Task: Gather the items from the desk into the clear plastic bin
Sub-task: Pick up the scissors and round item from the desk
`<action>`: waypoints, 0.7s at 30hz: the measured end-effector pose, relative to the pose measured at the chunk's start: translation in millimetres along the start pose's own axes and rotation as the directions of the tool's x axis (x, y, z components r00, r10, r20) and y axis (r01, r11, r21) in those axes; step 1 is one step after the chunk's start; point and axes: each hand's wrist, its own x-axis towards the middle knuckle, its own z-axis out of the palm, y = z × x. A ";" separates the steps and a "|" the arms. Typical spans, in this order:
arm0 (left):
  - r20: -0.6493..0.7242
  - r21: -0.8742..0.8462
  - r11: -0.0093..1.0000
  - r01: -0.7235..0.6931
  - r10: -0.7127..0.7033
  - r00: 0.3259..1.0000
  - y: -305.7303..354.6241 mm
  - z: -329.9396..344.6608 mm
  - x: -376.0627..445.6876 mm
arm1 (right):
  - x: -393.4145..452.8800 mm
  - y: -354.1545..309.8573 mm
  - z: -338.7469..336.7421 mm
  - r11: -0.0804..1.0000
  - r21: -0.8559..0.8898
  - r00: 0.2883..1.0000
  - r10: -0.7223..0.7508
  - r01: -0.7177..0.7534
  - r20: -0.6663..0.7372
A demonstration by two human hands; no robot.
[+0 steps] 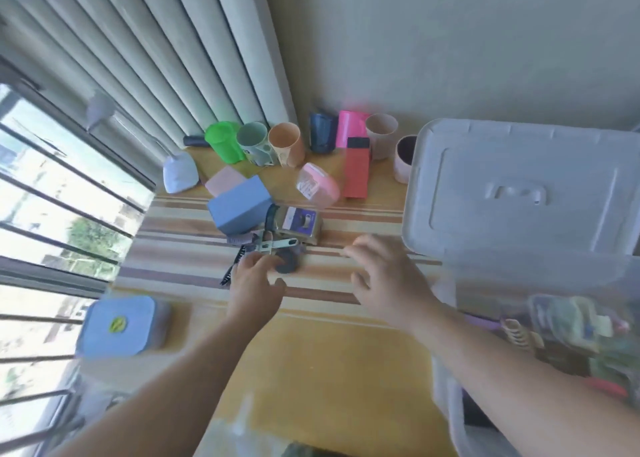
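I am reaching both hands over the table [311, 370] toward a small heap of loose items in the middle of the striped cloth. My left hand [254, 283] is the nearer one: its fingers [258, 257] are already at the near edge of the heap, just beside a dark round disc [286, 261] and a pair of nail clippers [277, 244]. Blur keeps me from saying whether they touch either piece. A black comb [232, 266] lies just left of that hand, its long axis running from near-left up toward the heap. Behind the clippers sits a small labelled tin [298, 223], and left of it a blue box [240, 208].

My left fingers are slightly curled and apart, thumb spread from the rest, holding nothing that I can see. My right hand [384, 276] hovers to the right of the heap, fingers spread wide and empty, with bare cloth between it and the disc.

The clear plastic bin [446, 380] stands at my right, by the right forearm, already holding several things, its lid [519, 186] propped behind it. I judge the left hand will pinch the disc or clippers, then must carry them rightward across to the bin.
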 end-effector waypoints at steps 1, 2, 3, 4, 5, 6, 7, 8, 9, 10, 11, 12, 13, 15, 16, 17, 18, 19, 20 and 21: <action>0.022 0.016 0.999 0.050 -0.050 0.998 -21.1 -5.1 11.0 | 14.6 -8.3 18.9 1.000 -0.007 0.998 0.018 -0.018 0.065; 0.036 0.026 0.996 0.088 -0.089 0.995 -40.4 -8.8 21.7 | 28.6 -15.9 37.3 0.999 -0.016 0.989 0.046 -0.044 0.137; 0.044 0.028 0.992 0.119 -0.120 0.992 -57.3 -12.6 31.9 | 42.4 -23.5 54.4 0.997 -0.028 0.976 0.072 -0.067 0.204; 0.046 0.022 0.989 0.145 -0.146 0.988 -72.1 -15.7 42.0 | 55.6 -30.4 71.2 0.996 -0.039 0.960 0.091 -0.083 0.265; 0.047 0.019 0.987 0.161 -0.162 0.986 -84.4 -18.4 51.2 | 68.5 -37.2 86.2 0.994 -0.050 0.942 0.106 -0.095 0.319; 0.061 0.020 0.986 0.166 -0.167 0.984 -96.0 -19.3 60.7 | 81.1 -44.1 99.8 0.992 -0.067 0.924 0.121 -0.104 0.364; 0.091 0.035 0.987 0.154 -0.157 0.983 -104.4 -20.7 69.1 | 93.0 -50.4 112.7 0.990 -0.091 0.906 0.133 -0.105 0.401; 0.135 0.057 0.990 0.127 -0.134 0.982 -111.5 -20.1 77.0 | 104.4 -56.3 124.4 0.988 -0.118 0.893 0.139 -0.097 0.429; 0.185 0.079 0.993 0.089 -0.103 0.977 -117.2 -17.9 83.5 | 115.4 -62.1 135.5 0.986 -0.139 0.879 0.143 -0.089 0.455; 0.229 0.095 0.995 0.043 -0.064 0.971 -122.0 -14.8 88.9 | 125.7 -67.1 146.2 0.984 -0.152 0.864 0.153 -0.090 0.480; 0.263 0.115 0.993 -0.011 -0.019 0.965 -125.6 -11.2 92.5 | 135.3 -72.5 156.1 0.982 -0.158 0.851 0.167 -0.100 0.499; 0.285 0.143 0.987 -0.071 0.028 0.958 -130.5 -5.9 95.3 | 143.6 -77.3 166.0 0.981 -0.157 0.841 0.182 -0.117 0.509; 0.294 0.170 0.978 -0.121 0.067 0.953 -133.8 -2.3 96.0 | 151.3 -81.5 175.4 0.979 -0.156 0.837 0.194 -0.131 0.512; 0.278 0.179 0.973 -0.148 0.094 0.956 -141.2 3.5 94.1 | 164.6 -89.0 194.1 0.975 -0.172 0.828 0.208 -0.137 0.521; 0.269 0.170 0.973 -0.158 0.109 0.957 -145.6 6.4 91.9 | 169.9 -91.5 203.2 0.973 -0.188 0.822 0.215 -0.134 0.527; 0.271 0.157 0.972 -0.173 0.126 0.954 -148.4 6.8 88.0 | 174.6 -93.5 211.4 0.969 -0.206 0.816 0.227 -0.135 0.532; 0.275 0.129 0.975 -0.181 0.141 0.951 -152.0 7.5 84.0 | 178.0 -94.4 218.3 0.964 -0.225 0.808 0.246 -0.145 0.536; 0.284 0.087 0.982 -0.170 0.139 0.949 -153.5 6.1 79.2 | 180.6 -94.5 222.9 0.956 -0.241 0.800 0.273 -0.165 0.535; 0.290 0.030 0.989 -0.146 0.131 0.948 -154.1 3.7 75.1 | 181.6 -93.7 225.8 0.947 -0.256 0.796 0.304 -0.193 0.524; 0.294 -0.027 0.993 -0.119 0.122 0.948 -153.8 0.1 71.0 | 181.5 -92.5 227.0 0.939 -0.264 0.802 0.327 -0.218 0.500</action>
